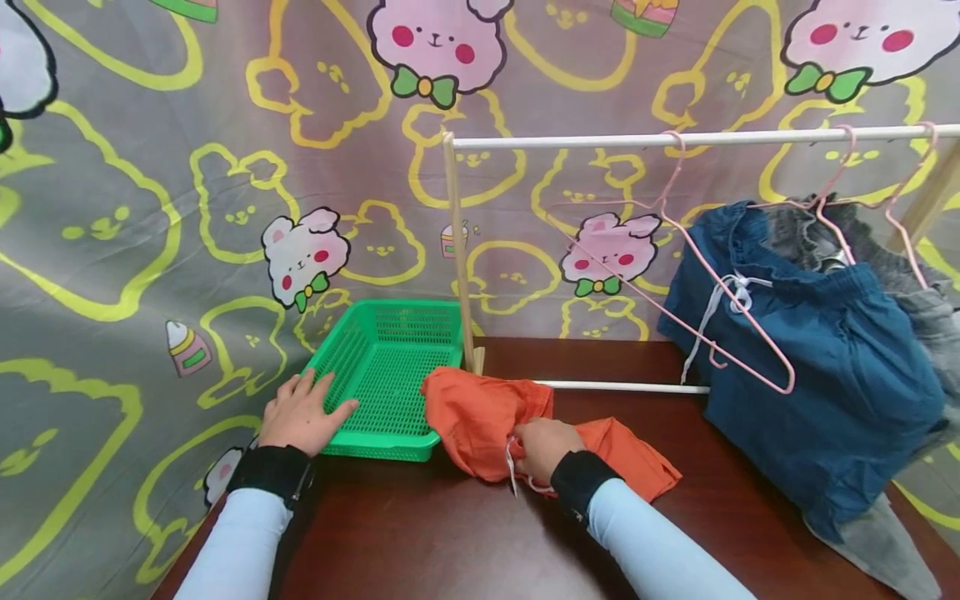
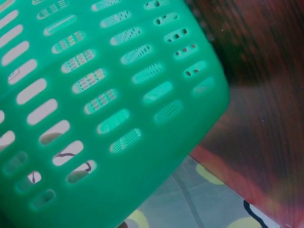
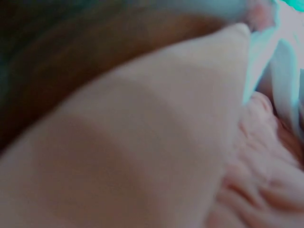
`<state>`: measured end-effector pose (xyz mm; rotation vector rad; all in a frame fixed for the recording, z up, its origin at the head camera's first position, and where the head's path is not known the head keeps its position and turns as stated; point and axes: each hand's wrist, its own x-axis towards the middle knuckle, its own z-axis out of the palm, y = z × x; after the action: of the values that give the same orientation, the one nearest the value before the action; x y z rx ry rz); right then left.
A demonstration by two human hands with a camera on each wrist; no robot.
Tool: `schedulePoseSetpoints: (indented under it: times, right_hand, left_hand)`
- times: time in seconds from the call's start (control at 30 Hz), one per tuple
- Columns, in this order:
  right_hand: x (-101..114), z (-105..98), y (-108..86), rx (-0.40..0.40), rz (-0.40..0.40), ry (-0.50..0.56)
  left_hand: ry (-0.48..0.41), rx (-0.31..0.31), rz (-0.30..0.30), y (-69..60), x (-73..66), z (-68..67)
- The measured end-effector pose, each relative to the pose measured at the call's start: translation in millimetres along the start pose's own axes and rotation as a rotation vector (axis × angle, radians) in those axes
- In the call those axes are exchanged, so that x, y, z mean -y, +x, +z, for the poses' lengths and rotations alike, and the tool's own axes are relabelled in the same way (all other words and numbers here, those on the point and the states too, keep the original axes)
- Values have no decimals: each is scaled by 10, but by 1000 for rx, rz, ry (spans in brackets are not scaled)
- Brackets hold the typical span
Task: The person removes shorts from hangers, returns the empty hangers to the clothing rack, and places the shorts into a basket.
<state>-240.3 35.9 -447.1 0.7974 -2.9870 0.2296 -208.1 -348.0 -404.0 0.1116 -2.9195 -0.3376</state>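
Orange shorts (image 1: pixel 480 421) with a white drawstring (image 1: pixel 512 467) lie bunched on the brown table, their left end over the corner of a green plastic basket (image 1: pixel 390 454). My right hand (image 1: pixel 546 450) grips the shorts beside the drawstring, its fingertips hidden in the cloth. Folds of the shorts (image 3: pixel 266 185) and a pale cord (image 3: pixel 285 71) appear blurred in the right wrist view. At the basket's left rim rests my left hand (image 1: pixel 300 414), fingers extended and thumb apart. The slotted basket wall (image 2: pixel 156 137) fills much of the left wrist view.
A white rail (image 1: pixel 555 142) on a wooden post (image 1: pixel 459 250) carries a bare pink hanger (image 1: pixel 723 296). Blue drawstring shorts (image 1: pixel 810 375) and grey garments (image 1: pixel 918 321) hang at the right. A patterned cloth (image 1: pixel 112 250) covers the back and left.
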Motion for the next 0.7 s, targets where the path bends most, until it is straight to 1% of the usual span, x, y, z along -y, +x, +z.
schedulePoseSetpoints:
  times: [0.1, 0.2, 0.3, 0.43, 0.5, 0.63, 0.7]
  right_hand:
    - [7, 14, -5, -23, -24, -3]
    - [-26, -1, -10, -46, -39, 17]
    - [-88, -20, -20, -40, -23, 57]
    - [-161, -1, -34, -35, 1, 132]
    - [-172, 5, -39, -67, 2, 188]
    - [-143, -29, -30, -165, -1, 296]
    - [-114, -65, -18, -204, 16, 357]
  left_hand:
    - [2, -3, 0, -9, 28, 3]
    - [1, -18, 11, 11, 15, 2]
    - [-5, -30, 15, 23, -7, 14]
    - [-5, -15, 0, -1, -20, 46]
    - [-5, -12, -3, -10, -18, 53]
    - [-8, -29, -4, -12, -4, 40]
    - [-8, -36, -5, -10, 11, 30]
